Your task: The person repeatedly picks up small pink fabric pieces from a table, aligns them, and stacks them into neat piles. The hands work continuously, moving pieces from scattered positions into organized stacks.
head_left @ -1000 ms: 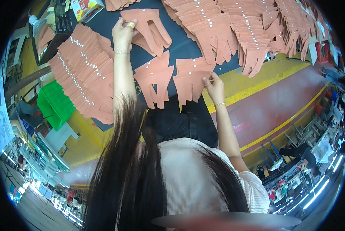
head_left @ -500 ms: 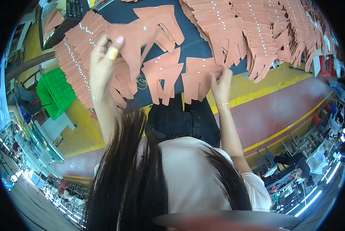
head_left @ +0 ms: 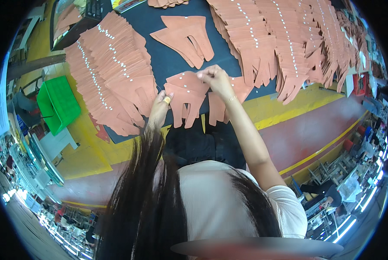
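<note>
Directly in front of me, overlapping salmon-coloured cut pieces (head_left: 189, 97) with split legs and small white stickers lie at the table's near edge. My left hand (head_left: 160, 109), with yellow wrapping on the thumb, grips their left edge. Closed in a pinch, my right hand (head_left: 218, 82) is at their upper right corner; its fingertips hide what lies between them. Under my right wrist, similar cut pieces (head_left: 218, 106) are partly covered. Farther back rests another overlapping group (head_left: 187, 39). At left, a long fanned stack (head_left: 111, 71) carries rows of white stickers.
Several fanned stacks of the same pieces (head_left: 285, 45) fill the dark table's (head_left: 159, 63) right side. A dark box (head_left: 83, 21) stands at the far left. Below it on the yellow floor is a green crate (head_left: 66, 104). Workstations and people appear around the rim.
My left hand has let go of the raised cut piece and come down to the front pieces. My right hand has moved left from the right-hand pieces to these front ones.
</note>
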`<state>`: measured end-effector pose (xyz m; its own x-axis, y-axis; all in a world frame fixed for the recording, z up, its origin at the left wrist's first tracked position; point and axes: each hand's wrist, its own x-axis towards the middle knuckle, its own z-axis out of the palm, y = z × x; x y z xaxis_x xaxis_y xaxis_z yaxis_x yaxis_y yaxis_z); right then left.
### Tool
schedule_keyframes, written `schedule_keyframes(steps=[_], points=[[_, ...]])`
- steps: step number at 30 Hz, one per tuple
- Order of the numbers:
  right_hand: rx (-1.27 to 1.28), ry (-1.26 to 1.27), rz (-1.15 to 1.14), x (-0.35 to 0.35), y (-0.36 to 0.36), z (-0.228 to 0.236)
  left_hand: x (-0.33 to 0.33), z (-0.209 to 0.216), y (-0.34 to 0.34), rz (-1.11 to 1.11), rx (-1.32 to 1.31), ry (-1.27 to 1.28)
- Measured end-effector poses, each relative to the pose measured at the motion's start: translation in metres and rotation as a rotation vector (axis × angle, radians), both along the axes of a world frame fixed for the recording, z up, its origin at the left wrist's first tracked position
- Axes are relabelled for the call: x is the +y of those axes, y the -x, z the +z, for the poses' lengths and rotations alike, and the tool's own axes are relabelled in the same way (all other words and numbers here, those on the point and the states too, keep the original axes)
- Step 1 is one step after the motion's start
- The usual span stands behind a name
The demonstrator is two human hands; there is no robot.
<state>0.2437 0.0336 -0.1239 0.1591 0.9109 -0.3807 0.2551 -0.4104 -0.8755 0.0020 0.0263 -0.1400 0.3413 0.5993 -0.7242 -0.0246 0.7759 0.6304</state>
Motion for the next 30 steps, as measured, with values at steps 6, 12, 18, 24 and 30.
schedule_keyframes(steps=[6, 12, 18, 24, 30], points=[[-0.048, -0.159, 0.002, -0.007, 0.020, 0.076, -0.001, 0.011, 0.007, 0.102, -0.063, 0.060], [-0.339, -0.663, -0.077, 0.007, 0.009, 0.136, 0.005, 0.026, -0.003, 0.213, -0.257, 0.042], [-0.174, -0.395, 0.001, -0.018, -0.011, 0.187, 0.022, 0.003, -0.011, 0.209, -0.313, 0.075], [0.564, -0.013, -0.204, -0.038, 0.015, 0.126, 0.031, -0.001, -0.014, 0.321, -0.151, 0.214], [0.566, 0.131, -0.458, -0.017, 0.027, -0.010, 0.037, -0.009, -0.007, 0.421, -0.296, 0.217]])
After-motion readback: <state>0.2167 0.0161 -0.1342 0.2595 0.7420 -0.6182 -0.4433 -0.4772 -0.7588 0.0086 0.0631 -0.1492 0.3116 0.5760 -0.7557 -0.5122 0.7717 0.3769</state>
